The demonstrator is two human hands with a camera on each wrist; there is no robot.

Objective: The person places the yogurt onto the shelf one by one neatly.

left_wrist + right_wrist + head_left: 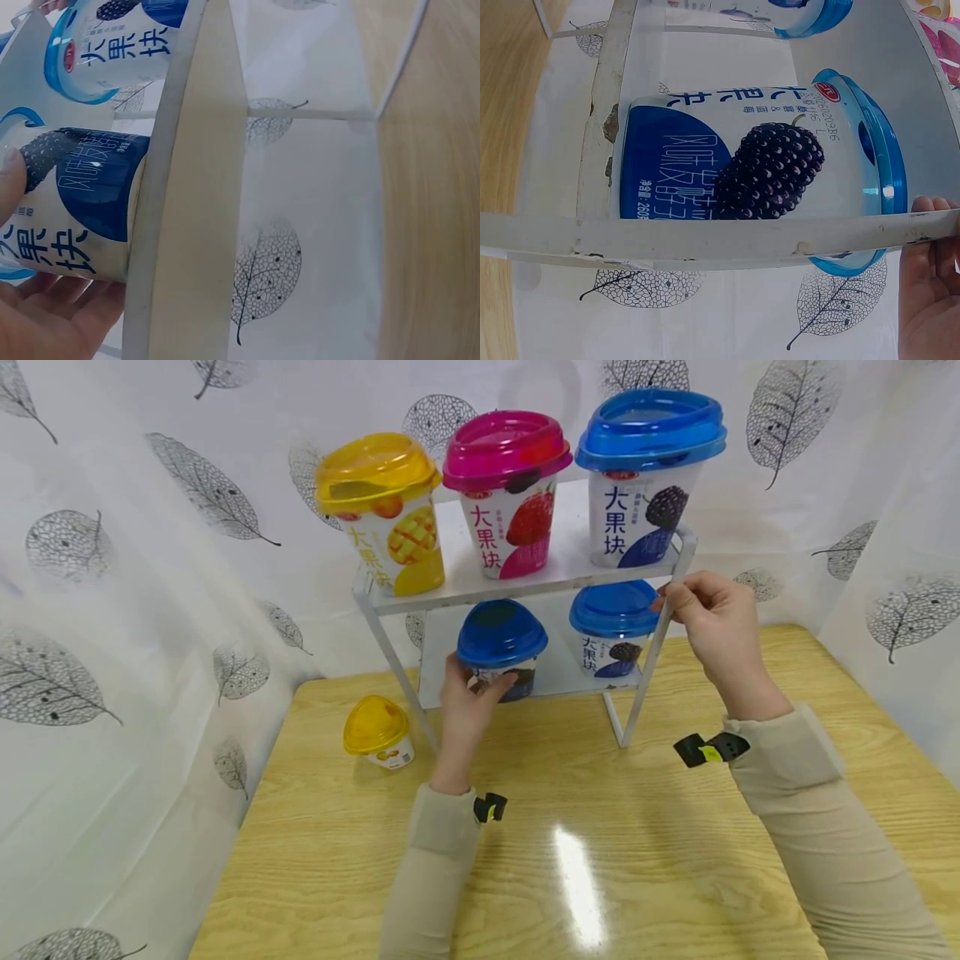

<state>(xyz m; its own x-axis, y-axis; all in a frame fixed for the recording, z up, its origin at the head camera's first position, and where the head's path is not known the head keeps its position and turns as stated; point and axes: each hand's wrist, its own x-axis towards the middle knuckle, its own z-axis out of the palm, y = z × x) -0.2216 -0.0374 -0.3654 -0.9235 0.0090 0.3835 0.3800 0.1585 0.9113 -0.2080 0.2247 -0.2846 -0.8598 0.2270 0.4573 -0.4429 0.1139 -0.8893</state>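
Note:
My left hand (467, 703) grips a blue-lidded yogurt cup (504, 635) at the left part of the rack's lower shelf. In the left wrist view, the thumb lies on the blackberry picture of the cup (90, 187) and the fingers curl under its other side. The cup's base is right at the shelf edge (161, 150). My right hand (722, 625) pinches the right front post of the white rack (647, 681) near the top shelf. Just behind that post stands a second blue-lidded cup (772, 157), upright on the lower shelf.
On the top shelf stand a yellow-lidded cup (386, 518), a pink-lidded cup (506, 493) and another blue-lidded cup (645, 477). A smaller-looking yellow-lidded cup (378, 731) sits on the wooden table (525, 860), left of the rack. A leaf-patterned curtain (180, 568) hangs behind.

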